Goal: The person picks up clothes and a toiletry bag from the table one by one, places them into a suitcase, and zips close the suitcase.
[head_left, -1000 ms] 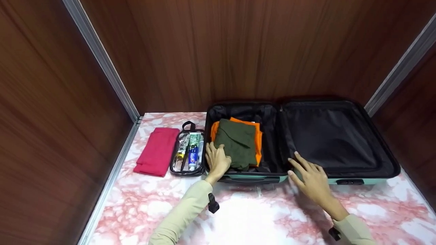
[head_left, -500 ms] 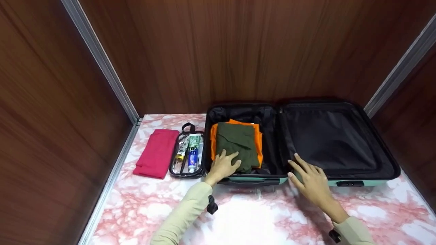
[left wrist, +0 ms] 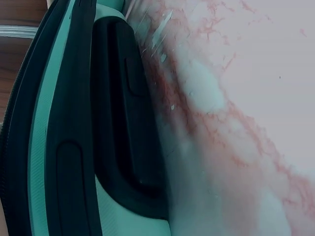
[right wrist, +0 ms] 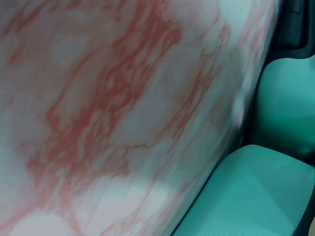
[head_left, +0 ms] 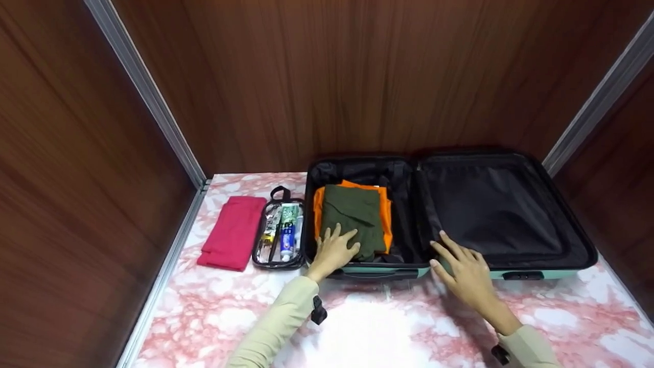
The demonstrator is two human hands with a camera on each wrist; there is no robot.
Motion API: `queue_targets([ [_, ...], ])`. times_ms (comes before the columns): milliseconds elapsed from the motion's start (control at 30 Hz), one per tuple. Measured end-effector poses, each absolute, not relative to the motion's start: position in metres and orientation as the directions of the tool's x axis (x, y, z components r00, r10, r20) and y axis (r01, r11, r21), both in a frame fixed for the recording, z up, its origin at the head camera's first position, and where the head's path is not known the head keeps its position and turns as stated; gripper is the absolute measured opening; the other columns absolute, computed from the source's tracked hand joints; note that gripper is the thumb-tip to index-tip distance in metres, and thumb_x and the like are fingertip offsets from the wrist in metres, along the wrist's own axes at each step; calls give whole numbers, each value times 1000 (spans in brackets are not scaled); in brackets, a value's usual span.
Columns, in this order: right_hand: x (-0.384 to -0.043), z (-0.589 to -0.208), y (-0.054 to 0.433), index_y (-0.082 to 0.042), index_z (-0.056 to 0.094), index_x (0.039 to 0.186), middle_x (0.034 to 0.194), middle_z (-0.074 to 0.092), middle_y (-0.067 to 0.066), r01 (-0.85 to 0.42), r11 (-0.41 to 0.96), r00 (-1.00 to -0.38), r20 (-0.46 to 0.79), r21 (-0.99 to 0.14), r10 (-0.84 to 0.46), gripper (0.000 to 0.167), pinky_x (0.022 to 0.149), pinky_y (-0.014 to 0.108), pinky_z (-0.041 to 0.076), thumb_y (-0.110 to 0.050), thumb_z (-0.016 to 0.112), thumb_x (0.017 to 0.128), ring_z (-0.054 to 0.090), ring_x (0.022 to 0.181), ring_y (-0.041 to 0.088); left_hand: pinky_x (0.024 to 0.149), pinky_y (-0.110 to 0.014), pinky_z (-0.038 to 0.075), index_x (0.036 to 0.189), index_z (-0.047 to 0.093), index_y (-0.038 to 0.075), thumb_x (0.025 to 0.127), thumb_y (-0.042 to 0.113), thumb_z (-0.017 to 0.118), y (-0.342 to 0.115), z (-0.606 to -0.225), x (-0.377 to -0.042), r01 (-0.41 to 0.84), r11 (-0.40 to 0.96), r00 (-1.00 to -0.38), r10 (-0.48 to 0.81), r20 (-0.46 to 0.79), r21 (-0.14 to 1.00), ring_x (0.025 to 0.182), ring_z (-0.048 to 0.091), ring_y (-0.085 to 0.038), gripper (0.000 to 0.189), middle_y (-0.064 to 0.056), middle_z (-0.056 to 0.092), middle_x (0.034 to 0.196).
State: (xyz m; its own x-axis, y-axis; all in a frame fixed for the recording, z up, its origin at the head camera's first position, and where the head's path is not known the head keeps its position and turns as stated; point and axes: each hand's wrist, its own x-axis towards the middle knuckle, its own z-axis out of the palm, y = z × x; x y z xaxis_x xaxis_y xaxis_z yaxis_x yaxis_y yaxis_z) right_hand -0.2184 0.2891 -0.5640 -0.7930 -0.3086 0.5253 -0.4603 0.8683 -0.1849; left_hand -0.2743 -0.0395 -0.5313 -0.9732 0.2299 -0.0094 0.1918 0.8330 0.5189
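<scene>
An open suitcase (head_left: 541, 240) with a mint-green shell and black lining lies spread on the table. In its left half, a folded dark green garment (head_left: 352, 204) rests on top of an orange garment (head_left: 387, 225). My left hand (head_left: 333, 254) reaches over the near rim with fingers spread on the green garment's lower left part. My right hand (head_left: 465, 273) rests fingers extended at the near edge by the hinge, between the two halves. The left wrist view shows the suitcase's black side handle (left wrist: 128, 108); the right wrist view shows its green shell corners (right wrist: 256, 191).
Left of the suitcase stands a clear toiletry pouch (head_left: 279, 235) holding a toothpaste tube (head_left: 287, 237) and other small items. Beside it lies a folded pink-red cloth (head_left: 232, 232). Brown wood-grain panels (head_left: 357, 76) enclose the marbled table (head_left: 230, 317) at the back and sides.
My left hand has moved from the suitcase's left inner wall rightward onto the green garment. That garment lies a little nearer and straighter. My right hand has stayed in place.
</scene>
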Motion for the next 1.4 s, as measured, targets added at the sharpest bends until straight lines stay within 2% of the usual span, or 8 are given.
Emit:
queue_targets([
  [100, -218, -565, 289, -21, 57, 141, 153, 42, 5, -457, 869, -795, 525, -191, -303, 51, 93, 60, 40, -39, 64, 95, 58, 114, 38, 109, -69, 18, 141, 58, 22, 99, 37, 57, -40, -531, -274, 205, 827, -974, 228, 22, 524, 141, 25, -49, 44, -23, 35, 153],
  [233, -217, -565, 290, -22, 57, 142, 153, 42, 5, -449, 871, -800, 524, -200, -292, 51, 95, 59, 39, -39, 64, 95, 57, 116, 36, 108, -68, 21, 129, 66, 15, 97, 27, 60, -40, -533, -274, 262, 819, -965, 215, 149, 511, 136, 35, -49, 34, -23, 48, 143],
  [367, -217, -566, 289, -22, 56, 142, 153, 42, 5, -447, 871, -803, 521, -204, -290, 51, 95, 59, 39, -40, 64, 95, 57, 117, 36, 104, -59, 35, 113, 72, 9, 94, 15, 62, -41, -534, -274, 350, 806, -926, 223, 303, 477, 122, 52, -41, 22, -18, 63, 122],
  [533, -217, -566, 289, -22, 57, 142, 153, 42, 5, -453, 868, -801, 521, -203, -296, 51, 95, 59, 39, -39, 64, 95, 57, 117, 37, 89, -45, 49, 104, 74, 8, 92, 10, 62, -44, -532, -272, 428, 793, -882, 262, 391, 433, 101, 64, -31, 17, -11, 67, 107],
  [700, -217, -565, 288, -21, 56, 142, 154, 42, 5, -456, 867, -799, 522, -202, -299, 51, 95, 60, 39, -39, 64, 95, 56, 117, 36, 80, -43, 53, 101, 74, 9, 92, 9, 60, -47, -530, -271, 465, 797, -859, 299, 416, 387, 91, 66, -29, 17, -9, 68, 102],
  [1100, -219, -565, 288, -20, 57, 141, 153, 43, 6, -467, 865, -788, 532, -185, -311, 50, 93, 60, 41, -40, 62, 95, 58, 113, 37, 75, -42, 54, 98, 74, 6, 90, 5, 62, -66, -525, -276, 491, 783, -833, 292, 470, 383, 87, 68, -28, 15, -8, 69, 97],
  [1300, -220, -566, 289, -20, 58, 140, 152, 44, 6, -470, 865, -777, 547, -174, -312, 50, 92, 60, 41, -41, 62, 95, 59, 112, 37, 76, -41, 54, 97, 74, 5, 89, 4, 61, -73, -526, -279, 505, 770, -815, 277, 509, 390, 86, 69, -28, 16, -7, 70, 95],
  [1400, -220, -567, 289, -20, 58, 140, 151, 44, 6, -473, 863, -775, 550, -177, -312, 49, 92, 60, 41, -41, 61, 95, 59, 112, 37, 82, -42, 53, 98, 74, 5, 89, 3, 62, -77, -526, -282, 508, 755, -807, 249, 535, 414, 88, 68, -29, 16, -7, 71, 96],
])
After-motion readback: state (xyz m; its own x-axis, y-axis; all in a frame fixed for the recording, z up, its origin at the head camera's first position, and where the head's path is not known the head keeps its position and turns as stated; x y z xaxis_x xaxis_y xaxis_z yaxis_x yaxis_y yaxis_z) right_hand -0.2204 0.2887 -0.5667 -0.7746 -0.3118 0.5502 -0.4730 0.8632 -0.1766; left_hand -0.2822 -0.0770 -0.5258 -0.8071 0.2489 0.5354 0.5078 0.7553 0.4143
